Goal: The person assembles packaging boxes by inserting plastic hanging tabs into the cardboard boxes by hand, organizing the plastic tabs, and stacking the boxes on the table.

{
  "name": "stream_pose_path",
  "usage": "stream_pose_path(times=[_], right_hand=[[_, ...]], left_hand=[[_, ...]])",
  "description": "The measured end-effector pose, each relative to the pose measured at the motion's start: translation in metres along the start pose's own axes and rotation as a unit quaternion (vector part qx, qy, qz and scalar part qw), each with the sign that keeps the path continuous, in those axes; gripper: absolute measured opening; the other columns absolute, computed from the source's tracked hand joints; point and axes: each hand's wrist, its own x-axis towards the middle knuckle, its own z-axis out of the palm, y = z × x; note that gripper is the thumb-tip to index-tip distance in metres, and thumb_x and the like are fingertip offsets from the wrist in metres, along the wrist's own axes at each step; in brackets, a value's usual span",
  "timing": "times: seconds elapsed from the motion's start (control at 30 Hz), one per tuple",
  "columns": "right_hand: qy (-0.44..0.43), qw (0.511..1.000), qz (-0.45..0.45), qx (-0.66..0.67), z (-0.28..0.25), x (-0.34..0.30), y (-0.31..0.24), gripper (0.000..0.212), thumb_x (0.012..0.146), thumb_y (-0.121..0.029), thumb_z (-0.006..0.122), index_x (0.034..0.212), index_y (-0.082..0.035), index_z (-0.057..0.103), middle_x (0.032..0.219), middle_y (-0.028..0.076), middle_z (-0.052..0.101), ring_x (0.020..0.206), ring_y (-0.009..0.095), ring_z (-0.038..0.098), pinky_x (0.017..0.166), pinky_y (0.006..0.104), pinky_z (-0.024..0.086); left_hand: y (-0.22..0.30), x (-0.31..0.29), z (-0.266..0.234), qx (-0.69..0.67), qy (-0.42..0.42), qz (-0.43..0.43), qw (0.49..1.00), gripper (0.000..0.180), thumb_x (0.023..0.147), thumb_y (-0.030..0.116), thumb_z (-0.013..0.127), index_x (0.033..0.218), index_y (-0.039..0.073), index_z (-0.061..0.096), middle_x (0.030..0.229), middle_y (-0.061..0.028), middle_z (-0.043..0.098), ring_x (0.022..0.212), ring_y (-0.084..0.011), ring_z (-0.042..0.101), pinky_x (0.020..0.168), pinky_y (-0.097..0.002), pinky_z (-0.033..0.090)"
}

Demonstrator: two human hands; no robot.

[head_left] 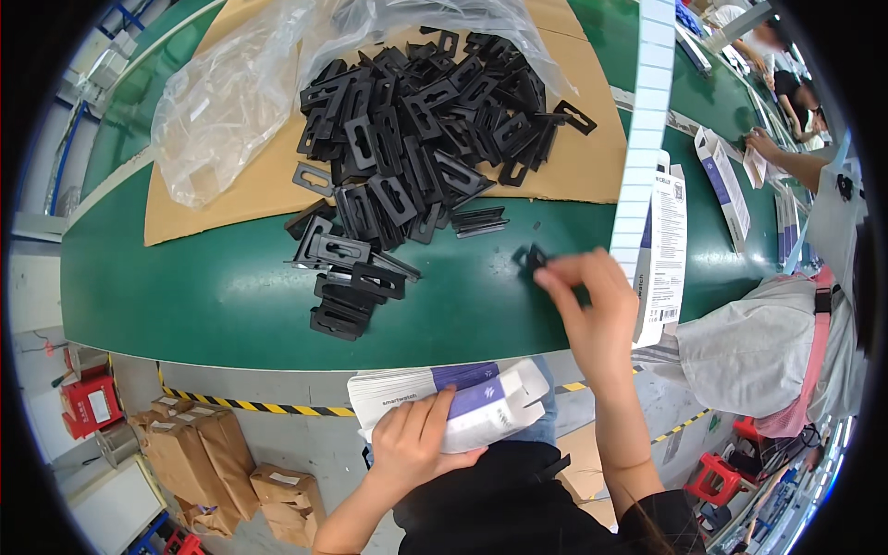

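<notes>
My left hand (pixel 412 437) is closed round a white and purple carton (pixel 486 412), held in front of my body just below the table edge. Several flat cartons seem stacked against it. My right hand (pixel 592 301) pinches a small black plastic piece (pixel 531 259) over the green table (pixel 462 305); motion blurs the piece. To its left lies a big heap of black slotted plastic hangers (pixel 407 120), on brown cardboard (pixel 587 166) and spilling onto the green top. A smaller cluster of hangers (pixel 347 291) sits nearer me.
A clear plastic bag (pixel 222 111) lies over the cardboard's left side. White and purple cartons (pixel 661 259) stand at the right, by a pale upright strip (pixel 645 139). Beyond it a co-worker's arm (pixel 786 159) reaches in. Brown paper bags (pixel 194 453) rest on the floor at lower left.
</notes>
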Motion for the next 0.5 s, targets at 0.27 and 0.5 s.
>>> stream_pose_path(times=[0.27,0.5], right_hand=[[-0.202,0.913,0.136,0.327,-0.039,-0.071,-0.007,0.017,0.069,-0.001,0.083,0.078,-0.002,0.069,0.091,0.012,0.07,0.098,0.023,0.063,0.085,0.0353,0.047],[-0.232,0.835,0.293,0.405,-0.042,-0.087,0.007,0.012,0.079,0.002,0.078,0.085,0.001,0.068,0.085,0.006,0.067,0.081,0.011,0.063,0.072,0.0235,0.049]], left_hand=[[0.008,0.006,-0.026,-0.108,-0.056,-0.041,0.992,0.07,0.056,0.049,0.09,0.1,0.0,0.067,0.08,-0.0078,0.069,0.063,-0.0229,0.07,0.057,-0.0319,0.055],[0.013,0.013,-0.037,-0.109,-0.096,-0.041,0.989,0.07,0.055,0.049,0.09,0.1,0.001,0.067,0.079,-0.008,0.068,0.063,-0.0231,0.069,0.057,-0.0323,0.055]])
